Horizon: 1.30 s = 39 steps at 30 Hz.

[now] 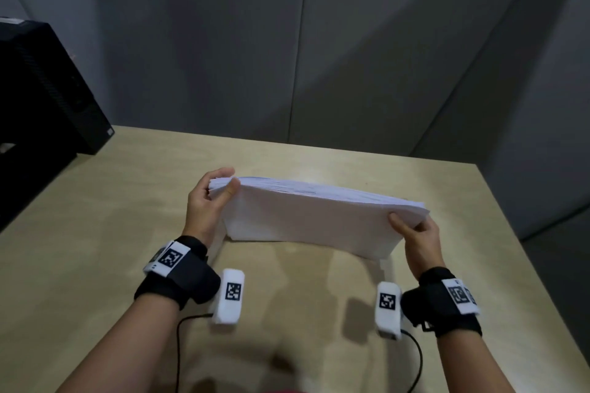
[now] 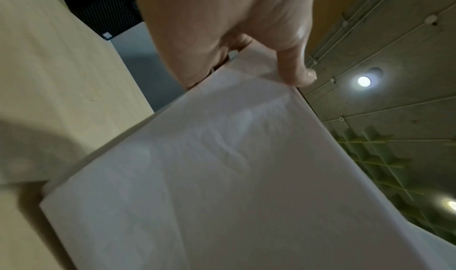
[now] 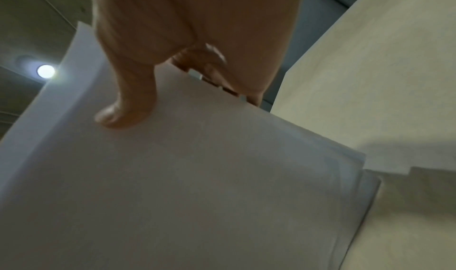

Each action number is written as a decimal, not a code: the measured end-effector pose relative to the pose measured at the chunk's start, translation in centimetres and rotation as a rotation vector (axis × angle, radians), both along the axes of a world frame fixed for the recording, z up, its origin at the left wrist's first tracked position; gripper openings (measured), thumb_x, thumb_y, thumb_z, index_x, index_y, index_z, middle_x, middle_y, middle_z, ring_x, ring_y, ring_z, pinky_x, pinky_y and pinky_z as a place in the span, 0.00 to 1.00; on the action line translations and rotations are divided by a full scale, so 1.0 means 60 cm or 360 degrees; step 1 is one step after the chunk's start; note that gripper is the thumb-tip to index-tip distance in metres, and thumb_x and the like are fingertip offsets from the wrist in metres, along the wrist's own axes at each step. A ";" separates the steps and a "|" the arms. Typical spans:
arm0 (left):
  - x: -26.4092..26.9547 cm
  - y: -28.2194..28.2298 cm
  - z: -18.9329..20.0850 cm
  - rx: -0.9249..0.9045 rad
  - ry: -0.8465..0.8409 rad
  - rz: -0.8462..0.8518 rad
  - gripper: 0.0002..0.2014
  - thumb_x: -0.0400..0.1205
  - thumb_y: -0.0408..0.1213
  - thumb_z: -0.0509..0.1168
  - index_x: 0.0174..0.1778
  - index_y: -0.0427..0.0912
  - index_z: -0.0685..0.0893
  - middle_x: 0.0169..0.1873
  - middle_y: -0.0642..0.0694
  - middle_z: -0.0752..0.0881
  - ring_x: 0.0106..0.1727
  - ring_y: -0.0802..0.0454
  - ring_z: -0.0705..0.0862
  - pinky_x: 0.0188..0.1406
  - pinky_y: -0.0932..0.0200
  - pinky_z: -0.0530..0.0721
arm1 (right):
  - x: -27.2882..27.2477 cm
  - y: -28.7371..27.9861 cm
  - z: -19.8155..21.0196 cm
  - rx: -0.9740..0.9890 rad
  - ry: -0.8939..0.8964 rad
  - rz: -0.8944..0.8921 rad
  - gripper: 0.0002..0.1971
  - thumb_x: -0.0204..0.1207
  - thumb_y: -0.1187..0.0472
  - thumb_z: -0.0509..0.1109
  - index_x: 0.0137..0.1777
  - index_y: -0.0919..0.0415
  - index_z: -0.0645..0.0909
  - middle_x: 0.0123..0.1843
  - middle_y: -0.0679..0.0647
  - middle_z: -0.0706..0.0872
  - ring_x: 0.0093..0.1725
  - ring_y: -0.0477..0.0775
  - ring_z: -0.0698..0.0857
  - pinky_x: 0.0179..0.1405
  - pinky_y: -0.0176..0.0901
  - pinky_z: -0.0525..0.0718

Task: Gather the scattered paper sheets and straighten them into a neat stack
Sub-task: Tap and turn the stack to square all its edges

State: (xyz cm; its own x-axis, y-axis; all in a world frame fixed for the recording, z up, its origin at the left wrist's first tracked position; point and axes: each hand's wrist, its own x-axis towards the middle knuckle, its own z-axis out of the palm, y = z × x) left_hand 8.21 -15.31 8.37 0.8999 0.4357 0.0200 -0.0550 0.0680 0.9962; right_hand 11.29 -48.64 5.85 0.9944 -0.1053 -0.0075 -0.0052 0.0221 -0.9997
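A thick stack of white paper sheets (image 1: pixel 309 217) stands on its long edge on the wooden table (image 1: pixel 95 217), leaning toward me. My left hand (image 1: pixel 212 198) grips the stack's upper left corner, thumb on the near face and fingers behind. My right hand (image 1: pixel 415 230) grips the upper right corner the same way. In the left wrist view the thumb (image 2: pixel 293 67) presses the paper (image 2: pixel 222 176). In the right wrist view the thumb (image 3: pixel 128 106) lies on the near sheet (image 3: pixel 197 186). The sheets' lower right edges are slightly uneven.
A black computer case (image 1: pixel 41 89) stands at the table's far left. Grey partition walls (image 1: pixel 287 41) close off the back and the right. The table's right edge (image 1: pixel 523 249) runs near my right hand. Cables (image 1: pixel 418 360) trail from the wrist cameras over the near table.
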 end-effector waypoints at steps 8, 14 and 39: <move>0.024 -0.024 0.016 -0.0207 0.0053 0.0209 0.11 0.82 0.38 0.59 0.33 0.45 0.74 0.40 0.48 0.83 0.32 0.66 0.80 0.24 0.78 0.74 | -0.011 0.003 0.013 0.0047 -0.0104 0.0033 0.23 0.60 0.45 0.79 0.52 0.54 0.82 0.43 0.39 0.89 0.41 0.32 0.84 0.42 0.24 0.80; 0.022 -0.010 0.010 0.0032 0.0169 0.0043 0.13 0.82 0.52 0.57 0.48 0.46 0.67 0.40 0.53 0.73 0.40 0.59 0.72 0.34 0.75 0.72 | -0.011 0.001 0.008 0.0024 -0.0070 -0.0043 0.08 0.74 0.65 0.68 0.39 0.52 0.86 0.33 0.37 0.89 0.36 0.34 0.83 0.39 0.27 0.79; 0.025 0.010 -0.022 0.0150 0.0131 -0.0222 0.19 0.68 0.17 0.71 0.33 0.51 0.90 0.27 0.66 0.89 0.33 0.73 0.85 0.43 0.70 0.84 | 0.002 0.023 0.024 -0.0129 0.0098 -0.0160 0.15 0.61 0.80 0.75 0.45 0.65 0.83 0.27 0.38 0.89 0.30 0.33 0.85 0.34 0.26 0.81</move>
